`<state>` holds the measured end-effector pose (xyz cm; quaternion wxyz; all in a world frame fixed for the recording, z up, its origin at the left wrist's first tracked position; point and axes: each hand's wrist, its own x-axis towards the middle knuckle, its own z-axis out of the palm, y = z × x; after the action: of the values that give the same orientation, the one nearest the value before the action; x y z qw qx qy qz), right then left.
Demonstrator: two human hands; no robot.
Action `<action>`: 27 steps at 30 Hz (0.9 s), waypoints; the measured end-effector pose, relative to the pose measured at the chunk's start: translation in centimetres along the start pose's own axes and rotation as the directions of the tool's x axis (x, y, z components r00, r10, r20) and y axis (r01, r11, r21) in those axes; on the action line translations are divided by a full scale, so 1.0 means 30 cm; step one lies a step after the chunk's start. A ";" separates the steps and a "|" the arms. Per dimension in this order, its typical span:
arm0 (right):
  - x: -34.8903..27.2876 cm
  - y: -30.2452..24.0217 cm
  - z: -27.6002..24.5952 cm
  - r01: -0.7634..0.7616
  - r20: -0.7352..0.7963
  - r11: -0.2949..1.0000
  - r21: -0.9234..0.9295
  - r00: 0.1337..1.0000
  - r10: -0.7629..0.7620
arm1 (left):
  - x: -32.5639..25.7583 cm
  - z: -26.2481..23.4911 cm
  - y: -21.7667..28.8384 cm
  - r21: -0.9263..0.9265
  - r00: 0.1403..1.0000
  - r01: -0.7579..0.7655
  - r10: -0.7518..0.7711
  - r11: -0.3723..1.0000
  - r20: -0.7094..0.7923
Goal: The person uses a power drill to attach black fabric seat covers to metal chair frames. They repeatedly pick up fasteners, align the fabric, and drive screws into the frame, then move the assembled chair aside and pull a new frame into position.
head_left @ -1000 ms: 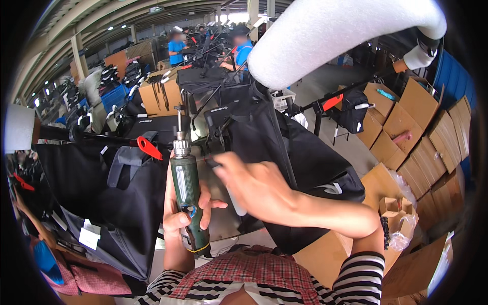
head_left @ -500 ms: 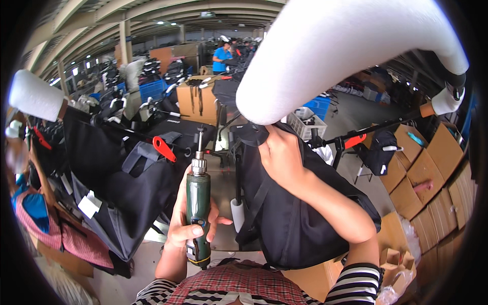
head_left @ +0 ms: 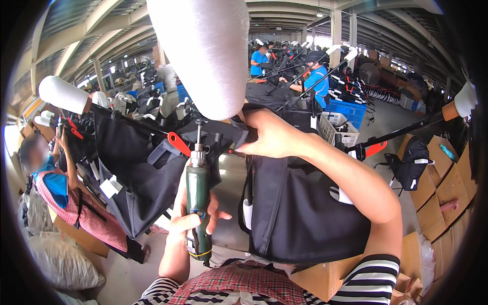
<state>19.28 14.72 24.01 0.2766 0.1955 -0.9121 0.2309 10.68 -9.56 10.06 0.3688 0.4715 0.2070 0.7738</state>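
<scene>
My left hand (head_left: 179, 223) is wrapped round a dark green electric screwdriver (head_left: 197, 185), which stands upright with its bit up. On the bit's tip sits a small dark piece, too small to name. Just right of the tip, my right hand (head_left: 270, 133) grips a black part at the lower end of a thick tube wrapped in white foam (head_left: 206, 56); the fingers' far side is hidden. Below my right forearm hangs black fabric (head_left: 310, 213). More black fabric (head_left: 134, 188), on a frame with a red lever (head_left: 178, 144), hangs left of the screwdriver.
Opened cardboard boxes (head_left: 442, 188) are stacked at the right. A person in a pink checked apron (head_left: 96, 218) stands at the left, and people in blue shirts (head_left: 319, 84) work at the back. White crates (head_left: 343, 133) and blue bins (head_left: 351, 112) stand beyond my right arm.
The white-wrapped tube has swung left, uncovering people behind it. My right hand has moved up and left with the black part, closer to the screwdriver tip. The surroundings have shifted right in view.
</scene>
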 end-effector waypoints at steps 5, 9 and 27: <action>-0.069 -0.021 0.053 0.020 -0.285 0.949 -0.316 0.952 -0.115 | 0.037 0.016 -0.005 0.017 0.999 -0.028 0.028 0.999 -0.024; -0.106 -0.070 0.064 -0.116 -0.276 0.867 -0.484 0.961 -0.025 | 0.102 0.038 -0.005 0.094 0.993 -0.110 0.114 0.989 -0.040; -0.124 -0.153 0.099 -0.243 -0.357 0.848 -0.472 0.932 0.068 | 0.272 0.100 -0.011 0.250 0.964 -0.206 0.241 0.946 -0.115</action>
<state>23.14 10.23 21.03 0.4457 -0.0010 -0.8946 0.0334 11.15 -3.18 15.96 0.2039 0.4754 0.2687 0.8125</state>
